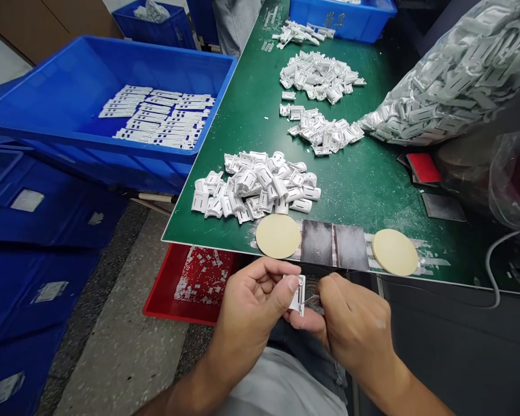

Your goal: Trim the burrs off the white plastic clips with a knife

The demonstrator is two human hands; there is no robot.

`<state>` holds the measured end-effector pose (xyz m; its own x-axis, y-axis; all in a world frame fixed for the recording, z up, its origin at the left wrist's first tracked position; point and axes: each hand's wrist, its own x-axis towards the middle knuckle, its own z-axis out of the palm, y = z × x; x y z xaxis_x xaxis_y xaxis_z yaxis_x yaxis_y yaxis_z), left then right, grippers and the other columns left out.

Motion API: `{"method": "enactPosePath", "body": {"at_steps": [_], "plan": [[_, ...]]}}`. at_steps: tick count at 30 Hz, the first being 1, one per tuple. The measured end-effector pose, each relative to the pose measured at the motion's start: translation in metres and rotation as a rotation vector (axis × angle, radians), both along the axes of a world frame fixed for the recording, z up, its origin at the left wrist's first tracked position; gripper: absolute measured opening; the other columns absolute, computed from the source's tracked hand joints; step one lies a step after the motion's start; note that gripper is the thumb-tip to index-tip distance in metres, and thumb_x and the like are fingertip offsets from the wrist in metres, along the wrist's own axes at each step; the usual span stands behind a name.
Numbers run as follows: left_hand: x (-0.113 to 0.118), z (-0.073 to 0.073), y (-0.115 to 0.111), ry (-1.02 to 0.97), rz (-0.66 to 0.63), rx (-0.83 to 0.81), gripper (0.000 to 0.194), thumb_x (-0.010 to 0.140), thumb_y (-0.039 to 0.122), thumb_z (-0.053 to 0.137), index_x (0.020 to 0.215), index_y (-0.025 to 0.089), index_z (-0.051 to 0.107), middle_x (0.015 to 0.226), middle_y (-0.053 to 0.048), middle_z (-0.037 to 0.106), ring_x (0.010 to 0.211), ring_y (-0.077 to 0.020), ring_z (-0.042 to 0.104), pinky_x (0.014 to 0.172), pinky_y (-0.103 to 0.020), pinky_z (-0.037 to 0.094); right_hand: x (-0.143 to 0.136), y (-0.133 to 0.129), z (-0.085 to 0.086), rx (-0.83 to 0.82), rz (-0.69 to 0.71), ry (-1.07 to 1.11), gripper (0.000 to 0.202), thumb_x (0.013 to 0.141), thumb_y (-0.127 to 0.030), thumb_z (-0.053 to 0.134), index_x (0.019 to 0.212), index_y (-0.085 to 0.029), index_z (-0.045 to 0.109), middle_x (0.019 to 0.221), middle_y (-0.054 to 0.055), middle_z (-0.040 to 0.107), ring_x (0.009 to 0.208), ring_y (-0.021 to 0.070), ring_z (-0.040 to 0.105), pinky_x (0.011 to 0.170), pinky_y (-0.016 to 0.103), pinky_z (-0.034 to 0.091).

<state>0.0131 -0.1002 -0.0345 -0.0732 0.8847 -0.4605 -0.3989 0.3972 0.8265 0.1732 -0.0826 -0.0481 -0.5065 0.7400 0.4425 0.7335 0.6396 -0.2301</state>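
My left hand (255, 303) is closed, with a small white plastic part (300, 296) pinched between thumb and fingers. This part has a slot and a flat edge facing right. My right hand (357, 315) is curled round a thin metal tool (311, 299), its tip at the slotted side of the part; the fist hides most of it. Both hands are just off the table's front edge, above my lap. Nearest beyond them on the table lie two round cream pads (278, 236) and two dark rectangular blocks (316, 242).
A heap of white parts (260, 185) sits on the green table (242, 127), with further piles behind. At right leans a bulging clear bag (463, 75) of parts. A blue bin (108, 141) holds flat white pieces at left; a red tray (164, 294) with scraps is below the edge.
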Motion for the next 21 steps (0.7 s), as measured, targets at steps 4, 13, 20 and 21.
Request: {"method": "enactPosePath", "body": {"at_steps": [4,13,20,21], "plan": [[0.001,-0.002,-0.001,-0.013,0.009,-0.003,0.011,0.082,0.026,0.079,0.086,0.017,0.075,0.072,0.001,0.068,0.064,-0.0078,0.061,0.057,-0.013,0.05,0.001,-0.004,-0.003,-0.013,0.006,0.02,0.056,0.102,-0.058,0.03,0.062,-0.021,0.044,0.054,-0.002,0.038,0.05,0.0133,0.031,0.053,0.034,0.02],[0.002,0.002,-0.003,-0.025,0.014,0.0,0.013,0.08,0.026,0.08,0.086,0.016,0.075,0.071,0.001,0.067,0.06,-0.0073,0.059,0.053,-0.013,0.049,0.001,-0.007,-0.003,0.013,0.016,0.029,0.054,0.103,-0.055,0.033,0.06,-0.022,0.042,0.052,-0.002,0.038,0.05,0.0131,0.031,0.053,0.035,0.019],[0.003,0.002,-0.004,0.028,0.022,0.004,0.013,0.082,0.03,0.077,0.088,0.018,0.073,0.073,0.0,0.068,0.063,-0.011,0.062,0.054,-0.017,0.053,-0.001,-0.015,-0.01,-0.054,0.04,0.314,0.047,0.1,-0.054,0.045,0.067,-0.022,0.046,0.052,-0.005,0.041,0.048,0.0105,0.036,0.05,0.03,0.025],[0.003,0.002,-0.005,0.041,0.027,0.01,0.013,0.083,0.03,0.077,0.088,0.019,0.073,0.074,0.0,0.069,0.064,-0.0112,0.062,0.054,-0.017,0.053,-0.002,-0.016,-0.009,-0.155,0.042,0.404,0.044,0.097,-0.057,0.049,0.071,-0.021,0.05,0.054,-0.006,0.042,0.047,0.0092,0.037,0.049,0.028,0.027]]}}
